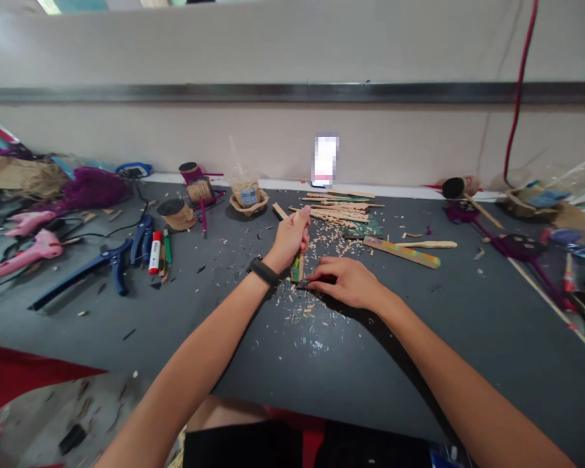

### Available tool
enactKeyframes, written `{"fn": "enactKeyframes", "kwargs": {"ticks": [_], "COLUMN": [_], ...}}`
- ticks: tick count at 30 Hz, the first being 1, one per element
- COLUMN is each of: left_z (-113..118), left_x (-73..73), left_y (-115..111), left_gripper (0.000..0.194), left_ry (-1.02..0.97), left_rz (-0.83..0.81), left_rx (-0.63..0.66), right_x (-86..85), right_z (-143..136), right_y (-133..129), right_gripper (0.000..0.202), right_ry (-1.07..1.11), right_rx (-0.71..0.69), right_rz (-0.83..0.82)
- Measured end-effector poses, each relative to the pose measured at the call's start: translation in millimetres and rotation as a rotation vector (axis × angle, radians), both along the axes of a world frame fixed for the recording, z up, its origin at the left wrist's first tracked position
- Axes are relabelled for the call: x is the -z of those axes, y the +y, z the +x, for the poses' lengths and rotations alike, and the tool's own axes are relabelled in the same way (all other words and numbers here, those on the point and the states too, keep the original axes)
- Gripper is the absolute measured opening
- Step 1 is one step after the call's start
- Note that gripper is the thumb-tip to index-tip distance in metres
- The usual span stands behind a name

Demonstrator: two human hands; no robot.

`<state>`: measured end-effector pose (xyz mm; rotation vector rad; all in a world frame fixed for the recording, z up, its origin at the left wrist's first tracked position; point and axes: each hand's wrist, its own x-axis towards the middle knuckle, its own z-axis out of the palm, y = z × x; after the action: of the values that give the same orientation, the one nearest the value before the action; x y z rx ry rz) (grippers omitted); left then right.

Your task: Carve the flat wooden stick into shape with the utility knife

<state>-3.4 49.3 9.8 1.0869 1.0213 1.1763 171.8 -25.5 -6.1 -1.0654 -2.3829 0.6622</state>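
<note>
My left hand [291, 239] is closed around a flat wooden stick [296, 268] with green and yellow paint on its near part. The stick lies along the desk, pointing toward me. Close by on the right, my right hand [346, 281] pinches a small dark flat piece, like a blade [303, 284], against the stick's near end. Its exact kind is too small to tell. Pale wood shavings [316, 247] are scattered around both hands. Beyond them lies a pile of thin carved wooden sticks [344, 209]. A wider painted wooden strip [402, 252] rests to the right.
On the left are blue pliers-like tools [143, 240], a red-and-white marker [155, 252] and pink glue guns [26, 250]. A cup in a cardboard holder [248, 198] stands at the back, near a lit phone [325, 160] against the wall. Purple-wrapped pieces [521, 247] lie right.
</note>
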Motion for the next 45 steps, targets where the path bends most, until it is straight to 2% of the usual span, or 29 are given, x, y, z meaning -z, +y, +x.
{"fn": "enactKeyframes", "kwargs": {"ticks": [5,9,14,22,27,39,45], "left_z": [-0.7,1.3,1.1,0.9,-0.2,0.0,-0.4], "left_x": [-4.3,-7.2,-5.8,-6.1,-6.8,-9.8,-9.7], "left_y": [-3.5,-6.5,-4.3,-3.2,-3.2,-3.7,-3.4], "left_gripper": [0.042,0.041,0.040,0.039,0.037,0.038,0.038], "left_ry": [0.024,0.068,0.053,0.044,0.040,0.043,0.054], "left_rz": [-0.004,0.011,-0.033,-0.055,-0.052,-0.069,-0.067], "left_rx": [0.007,0.009,-0.014,-0.024,-0.024,-0.027,-0.029], "right_x": [1.0,-1.3,-3.4,-7.4,-5.5,-6.1,-4.8], "right_z": [5.0,2.0,-4.6,2.4,3.7,1.5,2.1], "right_y": [7.5,2.0,-5.5,-2.0,-0.4,-2.5,-2.2], "right_gripper": [0.013,0.015,0.016,0.018,0.018,0.015,0.014], "right_ry": [0.165,0.068,-0.020,-0.005,-0.010,-0.063,-0.072], "right_rx": [0.110,0.087,0.067,0.141,0.139,0.112,0.114], "right_rz": [0.072,0.119,0.093,0.196,0.168,0.261,0.253]}}
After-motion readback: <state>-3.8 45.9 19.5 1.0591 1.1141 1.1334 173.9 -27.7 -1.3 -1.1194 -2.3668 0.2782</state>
